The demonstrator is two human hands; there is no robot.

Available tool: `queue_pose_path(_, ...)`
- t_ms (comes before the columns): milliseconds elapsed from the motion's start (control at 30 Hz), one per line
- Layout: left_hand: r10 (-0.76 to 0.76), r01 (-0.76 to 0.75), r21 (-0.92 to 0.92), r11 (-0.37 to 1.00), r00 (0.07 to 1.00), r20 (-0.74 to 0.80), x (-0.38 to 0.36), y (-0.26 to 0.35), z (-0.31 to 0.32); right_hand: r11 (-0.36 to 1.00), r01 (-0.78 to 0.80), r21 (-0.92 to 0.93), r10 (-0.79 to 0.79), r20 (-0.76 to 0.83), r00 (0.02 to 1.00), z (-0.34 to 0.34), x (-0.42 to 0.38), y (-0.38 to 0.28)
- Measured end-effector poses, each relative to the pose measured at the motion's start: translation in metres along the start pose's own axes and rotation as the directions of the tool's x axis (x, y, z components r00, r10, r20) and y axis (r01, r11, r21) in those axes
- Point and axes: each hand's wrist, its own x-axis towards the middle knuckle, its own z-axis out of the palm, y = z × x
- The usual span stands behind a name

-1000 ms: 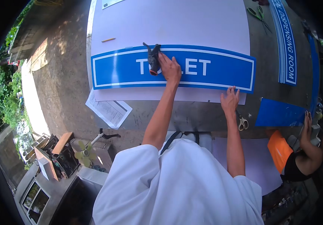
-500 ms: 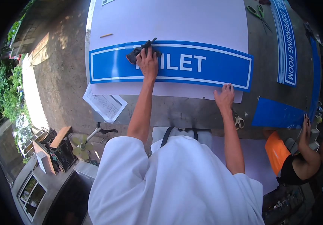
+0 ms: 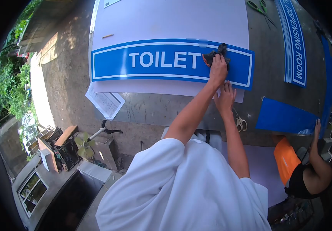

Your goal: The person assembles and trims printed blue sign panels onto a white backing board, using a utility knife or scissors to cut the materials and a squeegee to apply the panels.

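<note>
A long blue sign (image 3: 112, 63) with white border and the word TOILET lies on a large pale sheet (image 3: 166, 23). My left hand (image 3: 218, 70) presses a crumpled dark cloth (image 3: 221, 54) onto the sign, just right of the final T, with its fingers closed on the cloth. Close below it, my right hand (image 3: 225, 99) rests at the sign's lower edge, its fingers spread and apparently holding nothing.
Green-handled scissors (image 3: 264, 11) and stacked blue signs (image 3: 294, 46) lie at the right, near a blue sheet (image 3: 283, 117). Pale-handled scissors (image 3: 242, 124) are below. Another person (image 3: 312, 177) stands at lower right. A pencil (image 3: 107, 36) and printed paper (image 3: 106, 104) lie left.
My left hand has slid the cloth rightward across the sign, uncovering the start of the word TOILET. My right hand has shifted slightly left, and the two hands are now close together.
</note>
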Motion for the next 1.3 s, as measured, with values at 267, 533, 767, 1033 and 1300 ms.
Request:
queue_pose_path(267,0.057,-0.063,0.120,0.991,0.997,0.056,0.012,-0.076,-0.066,0.999,-0.034,0.011,0.034,0.038,0.999,0.002,-0.005,0.006)
queue_pose_path(533,-0.291,0.314,0.169,0.934,0.945,-0.151,0.002,-0.162,-0.137,0.995,-0.072,0.076,0.072,-0.003,0.997,0.010,-0.005,0.002)
queue_pose_path(767,0.014,-0.034,0.139,0.990,0.989,0.144,-0.002,-0.094,-0.096,0.994,-0.071,0.085,0.071,0.002,0.997,0.012,-0.005,0.004)
queue_pose_path(1033,-0.089,0.061,0.280,0.958,0.992,0.089,0.001,-0.132,-0.127,0.984,-0.035,0.172,0.045,-0.057,0.997,0.023,-0.007,0.012)
queue_pose_path(1300,-0.006,-0.064,0.358,0.931,0.981,0.192,-0.005,-0.108,-0.108,0.990,-0.019,0.141,0.020,-0.002,1.000,0.016,-0.007,0.014)
